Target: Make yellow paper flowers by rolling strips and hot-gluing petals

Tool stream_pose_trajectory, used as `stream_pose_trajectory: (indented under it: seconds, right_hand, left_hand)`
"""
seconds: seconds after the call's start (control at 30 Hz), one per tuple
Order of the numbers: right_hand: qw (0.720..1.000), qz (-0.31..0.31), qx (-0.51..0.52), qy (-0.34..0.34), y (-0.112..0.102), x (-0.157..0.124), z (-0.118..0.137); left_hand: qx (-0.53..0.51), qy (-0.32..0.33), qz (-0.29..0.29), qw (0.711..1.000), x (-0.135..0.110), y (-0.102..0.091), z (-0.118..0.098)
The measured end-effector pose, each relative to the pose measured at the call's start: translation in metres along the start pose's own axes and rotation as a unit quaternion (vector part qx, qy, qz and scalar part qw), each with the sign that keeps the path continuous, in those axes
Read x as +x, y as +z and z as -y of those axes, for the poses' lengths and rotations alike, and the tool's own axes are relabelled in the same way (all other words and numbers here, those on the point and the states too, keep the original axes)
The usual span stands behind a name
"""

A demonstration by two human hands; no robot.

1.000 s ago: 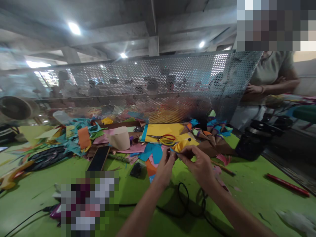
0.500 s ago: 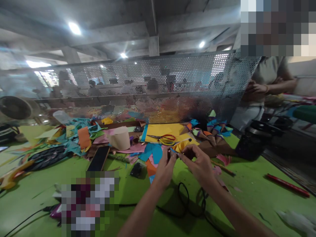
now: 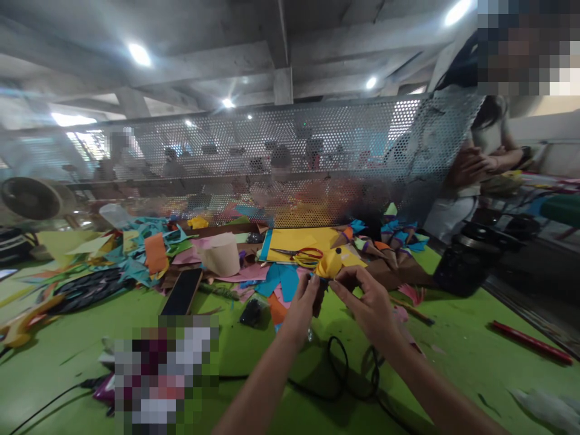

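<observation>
A yellow folded-paper figure (image 3: 329, 264) with a black dot on it shows just beyond my fingertips, above the green table. My left hand (image 3: 304, 302) is closed around its lower end, which the fingers hide. From the other side my right hand (image 3: 365, 299) pinches with thumb and forefinger at a small dark bit by the figure's base; what it holds is too small to make out. Behind the hands, scissors (image 3: 304, 256) with red and yellow handles lie on yellow paper sheets (image 3: 294, 238).
Coloured paper scraps (image 3: 136, 248), a tape roll (image 3: 220, 254) and a phone (image 3: 182, 292) lie to the left. A black cable (image 3: 335, 396) loops below my hands. Brown paper cones (image 3: 392, 254) lie at right, near a red pen (image 3: 530, 342). A person (image 3: 483, 160) stands behind a perforated metal screen's right end.
The yellow figure has turned, so its dotted side stands more upright. A blue bit between my fingertips no longer shows. My hands stay close together; the person at right has leaned.
</observation>
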State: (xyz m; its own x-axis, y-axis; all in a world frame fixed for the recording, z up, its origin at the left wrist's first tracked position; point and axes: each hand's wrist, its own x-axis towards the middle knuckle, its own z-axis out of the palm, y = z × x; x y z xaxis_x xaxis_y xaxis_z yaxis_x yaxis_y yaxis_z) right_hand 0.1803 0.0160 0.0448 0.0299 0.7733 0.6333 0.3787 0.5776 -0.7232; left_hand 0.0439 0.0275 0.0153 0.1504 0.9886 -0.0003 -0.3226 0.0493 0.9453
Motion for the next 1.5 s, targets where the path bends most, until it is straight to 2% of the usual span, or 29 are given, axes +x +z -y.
stream_pose_trajectory:
  seconds: [0.17, 0.3, 0.47, 0.67, 0.93, 1.17, 1.5]
  right_hand:
    - [1.000, 0.007, 0.000, 0.009, -0.002, 0.000, -0.002]
    - [0.999, 0.025, -0.042, -0.006, 0.003, -0.004, -0.005]
    - [0.995, 0.003, -0.103, -0.014, 0.005, -0.005, -0.007]
    - [0.997, -0.010, -0.072, -0.017, 0.000, 0.000, -0.009]
    - [1.000, 0.010, -0.021, 0.010, -0.002, 0.001, -0.007]
    - [0.999, 0.008, -0.040, 0.015, 0.000, 0.002, -0.007]
    - [0.995, 0.008, 0.042, 0.086, -0.001, 0.005, -0.006]
  left_hand:
    - [-0.044, -0.050, -0.018, 0.998, 0.002, -0.002, 0.000]
    - [-0.067, -0.042, 0.002, 0.997, 0.001, 0.000, -0.001]
    - [-0.087, -0.050, 0.007, 0.995, -0.001, 0.002, -0.002]
    - [-0.080, -0.064, 0.014, 0.995, 0.000, 0.000, -0.002]
    - [-0.098, -0.073, 0.027, 0.992, 0.001, -0.001, -0.001]
    - [-0.099, -0.082, 0.033, 0.991, 0.002, -0.002, -0.001]
    - [-0.096, -0.077, 0.049, 0.991, 0.000, -0.001, -0.003]
